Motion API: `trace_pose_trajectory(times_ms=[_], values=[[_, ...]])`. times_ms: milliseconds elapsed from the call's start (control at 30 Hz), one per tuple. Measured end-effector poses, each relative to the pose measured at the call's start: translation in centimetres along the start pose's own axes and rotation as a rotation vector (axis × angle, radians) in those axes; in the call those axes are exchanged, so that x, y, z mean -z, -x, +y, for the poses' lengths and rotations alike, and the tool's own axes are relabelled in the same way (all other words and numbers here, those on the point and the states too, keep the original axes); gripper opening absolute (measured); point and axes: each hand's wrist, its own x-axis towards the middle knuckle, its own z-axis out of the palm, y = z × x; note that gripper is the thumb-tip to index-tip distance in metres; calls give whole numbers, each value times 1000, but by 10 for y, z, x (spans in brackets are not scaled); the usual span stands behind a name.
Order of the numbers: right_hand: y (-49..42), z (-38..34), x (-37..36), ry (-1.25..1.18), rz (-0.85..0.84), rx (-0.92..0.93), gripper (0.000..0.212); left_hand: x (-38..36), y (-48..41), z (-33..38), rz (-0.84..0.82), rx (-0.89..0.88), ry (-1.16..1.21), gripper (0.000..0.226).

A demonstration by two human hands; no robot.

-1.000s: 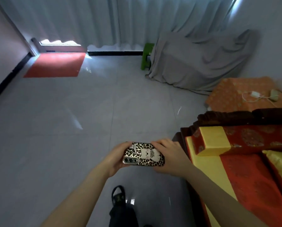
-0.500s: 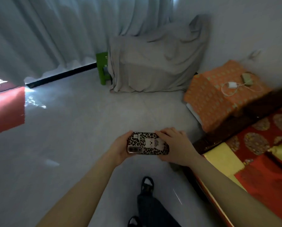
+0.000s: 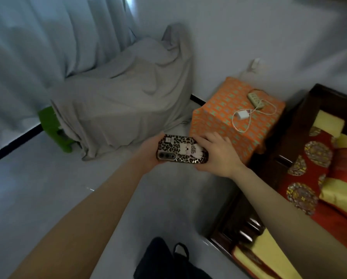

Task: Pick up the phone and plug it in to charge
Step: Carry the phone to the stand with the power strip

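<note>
Leopard-print phone [image 3: 181,149], orange patterned table cover [image 3: 225,109], green stool [image 3: 52,125].

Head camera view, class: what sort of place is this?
Probably a home living room or bedroom: long curtains, cloth-draped furniture, and a cloth-covered side table holding a charger and power strip.

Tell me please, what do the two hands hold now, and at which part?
Both hold the phone, in a leopard-print case, back side up. The left hand has its grip on the camera end; the right hand holds the opposite end.
</note>
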Motion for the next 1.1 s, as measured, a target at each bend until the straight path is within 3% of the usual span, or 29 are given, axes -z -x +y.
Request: trace_pose_trajectory(times_ms=[233,500,633,800,1100], values=[[-100,76,1,3,0,-184,91,-40,-138,86,-153,168,-32,25],[-172,163,9,-1,43,-478,87,-119,-273,162,-391,260,-272,18],[-189,209,15,-30,64,-593,93,-168,-335,175,-475,320,-342,32],[-227,290,20,-29,25,-626,90,-229,-403,198,-508,327,-372,47],[-286,400,27,-38,-17,-663,90,-305,-499,234,-560,375,-417,49]])
